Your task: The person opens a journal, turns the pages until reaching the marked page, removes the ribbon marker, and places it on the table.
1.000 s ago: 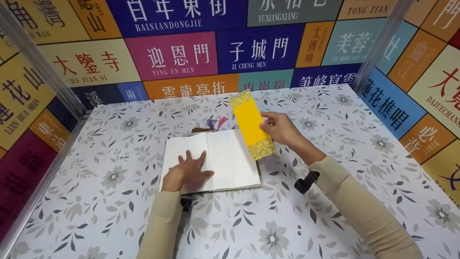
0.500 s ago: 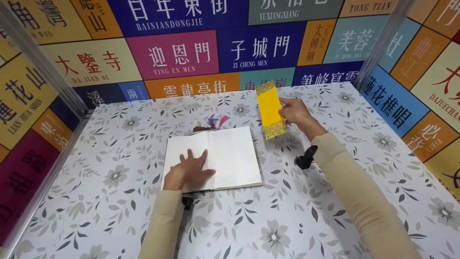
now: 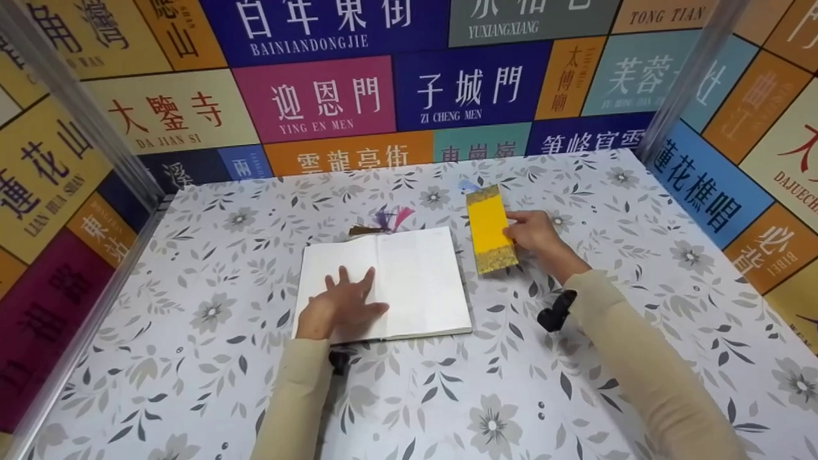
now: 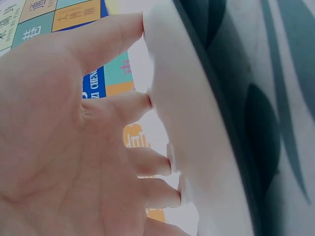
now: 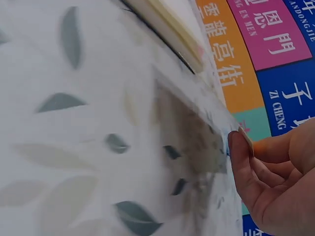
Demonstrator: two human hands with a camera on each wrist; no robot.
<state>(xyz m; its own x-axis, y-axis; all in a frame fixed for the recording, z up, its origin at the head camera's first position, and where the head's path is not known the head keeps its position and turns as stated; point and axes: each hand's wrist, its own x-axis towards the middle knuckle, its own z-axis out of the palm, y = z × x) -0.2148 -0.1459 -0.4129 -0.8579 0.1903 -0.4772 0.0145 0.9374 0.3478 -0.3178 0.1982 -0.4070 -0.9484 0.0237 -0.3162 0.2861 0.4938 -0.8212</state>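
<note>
A notebook (image 3: 425, 284) lies open on the patterned tabletop, both facing pages blank. My left hand (image 3: 345, 303) rests on its left page with fingers spread; the left wrist view shows the fingertips of this hand (image 4: 59, 128) pressing the paper. Right of the notebook, my right hand (image 3: 540, 233) pinches a yellow bookmark (image 3: 489, 227) by its right edge between thumb and fingers. Speckled bands cross both ends of the bookmark, and a pale blue tassel (image 3: 470, 186) shows at its far end. In the right wrist view the right hand (image 5: 275, 177) holds it close to the table, above its shadow.
Brown, purple and pink tassels (image 3: 386, 219) stick out beyond the notebook's far edge. The tabletop (image 3: 396, 402) has a grey leaf and flower print. Panels with large characters (image 3: 313, 99) stand along the back and both sides.
My right hand has carried the bookmark from above the right page to the right of the notebook, then lowered it nearer the table. My left hand has stayed on the left page.
</note>
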